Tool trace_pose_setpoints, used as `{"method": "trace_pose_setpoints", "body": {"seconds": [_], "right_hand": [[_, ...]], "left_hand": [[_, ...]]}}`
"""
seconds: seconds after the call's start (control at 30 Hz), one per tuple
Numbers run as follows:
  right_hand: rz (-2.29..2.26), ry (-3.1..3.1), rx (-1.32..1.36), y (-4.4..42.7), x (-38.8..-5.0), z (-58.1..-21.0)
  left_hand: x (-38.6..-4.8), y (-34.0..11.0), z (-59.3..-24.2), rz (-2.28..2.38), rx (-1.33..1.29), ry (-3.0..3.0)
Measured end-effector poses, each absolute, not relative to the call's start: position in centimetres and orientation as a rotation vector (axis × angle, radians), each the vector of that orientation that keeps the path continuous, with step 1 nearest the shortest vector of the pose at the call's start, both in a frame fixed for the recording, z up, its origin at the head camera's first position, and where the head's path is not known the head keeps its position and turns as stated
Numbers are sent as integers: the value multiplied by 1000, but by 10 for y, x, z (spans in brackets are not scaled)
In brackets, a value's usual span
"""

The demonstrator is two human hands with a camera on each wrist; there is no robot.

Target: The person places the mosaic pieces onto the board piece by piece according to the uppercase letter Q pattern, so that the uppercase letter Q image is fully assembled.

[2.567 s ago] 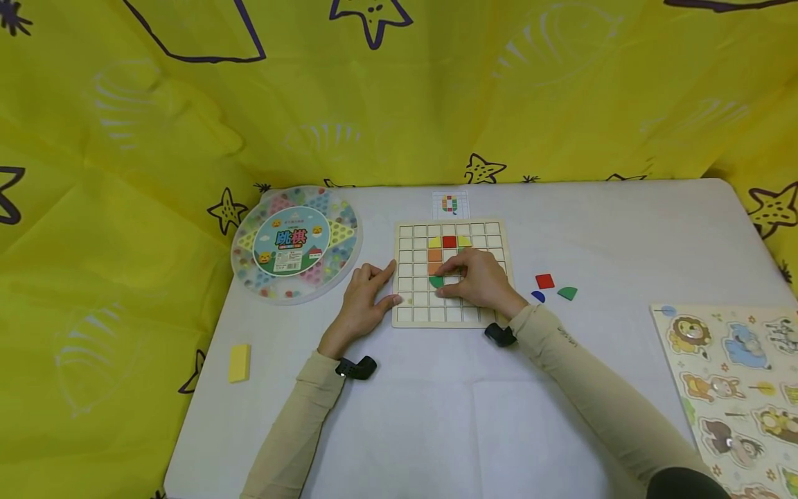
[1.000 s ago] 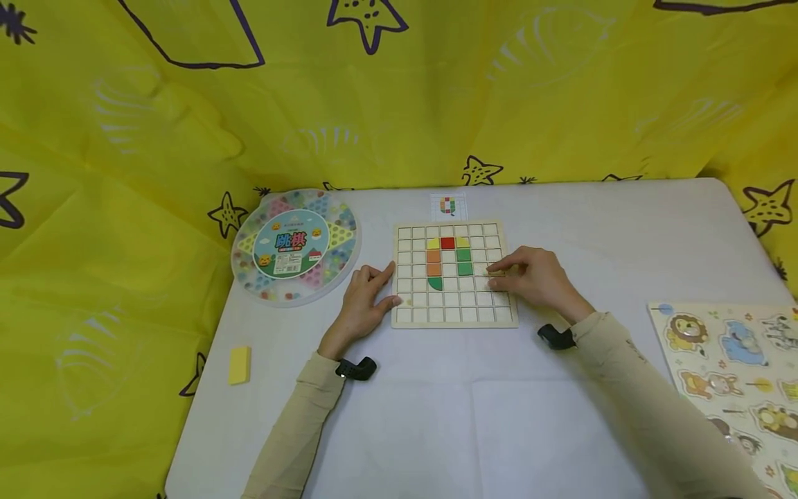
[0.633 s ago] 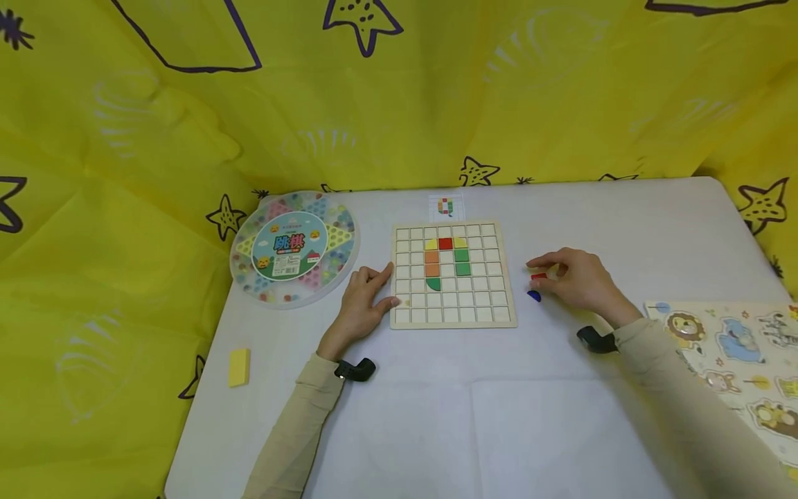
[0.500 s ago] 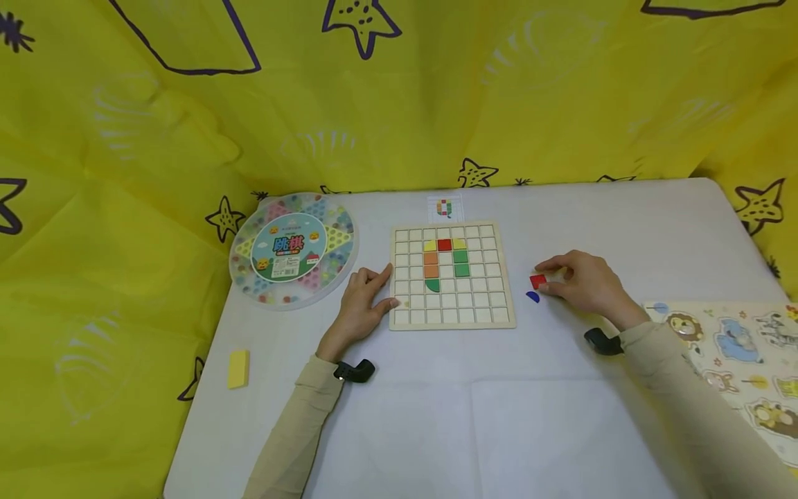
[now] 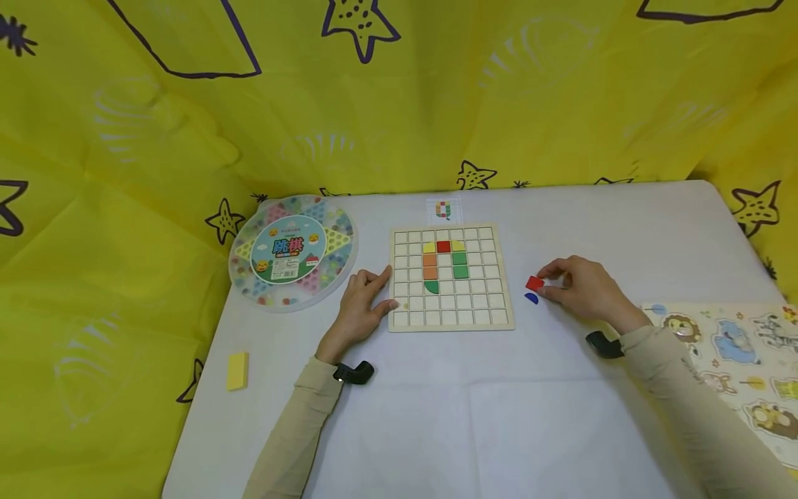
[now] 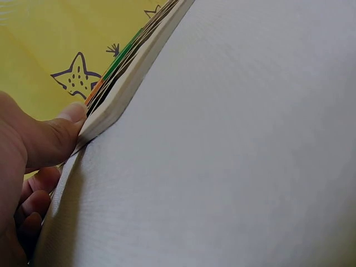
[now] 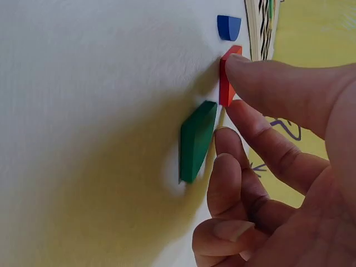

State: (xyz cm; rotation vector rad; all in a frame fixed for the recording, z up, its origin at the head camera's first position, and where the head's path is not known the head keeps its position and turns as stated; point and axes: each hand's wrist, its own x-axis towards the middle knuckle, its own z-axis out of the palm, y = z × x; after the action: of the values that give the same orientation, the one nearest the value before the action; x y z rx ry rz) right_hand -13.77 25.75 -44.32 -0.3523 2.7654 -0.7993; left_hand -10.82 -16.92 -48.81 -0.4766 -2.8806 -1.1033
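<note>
My right hand (image 5: 586, 290) pinches a red square tile (image 5: 534, 283) between thumb and index finger, right of the grid board. A blue half-round tile (image 5: 531, 298) lies just beside it. In the right wrist view a green tile (image 7: 196, 146) sits on the table near the curled fingers; the hand hides it from the head view. My left hand (image 5: 360, 308) rests its thumb and index finger against the left edge of the wooden grid board (image 5: 449, 329). The board carries yellow, red, orange and green tiles in an arch. In the left wrist view the thumb (image 6: 53, 136) touches the board's corner.
A small pattern card (image 5: 443, 209) lies behind the board. A round Chinese checkers box (image 5: 293, 253) stands at the back left, and a yellow block (image 5: 237, 371) at the left. An animal puzzle board (image 5: 736, 367) lies at the right, partly under the right forearm.
My right hand has left the board after the second green square appeared there, moved right to the loose tiles and taken hold of the red square. The left hand has stayed at the board's edge.
</note>
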Motion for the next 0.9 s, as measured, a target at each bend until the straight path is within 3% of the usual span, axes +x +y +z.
{"method": "trace_pose_setpoints", "body": {"seconds": [0.9], "right_hand": [[-1025, 2726, -427, 244, -139, -444]], "left_hand": [[-109, -169, -489, -1110, -455, -2901]]}}
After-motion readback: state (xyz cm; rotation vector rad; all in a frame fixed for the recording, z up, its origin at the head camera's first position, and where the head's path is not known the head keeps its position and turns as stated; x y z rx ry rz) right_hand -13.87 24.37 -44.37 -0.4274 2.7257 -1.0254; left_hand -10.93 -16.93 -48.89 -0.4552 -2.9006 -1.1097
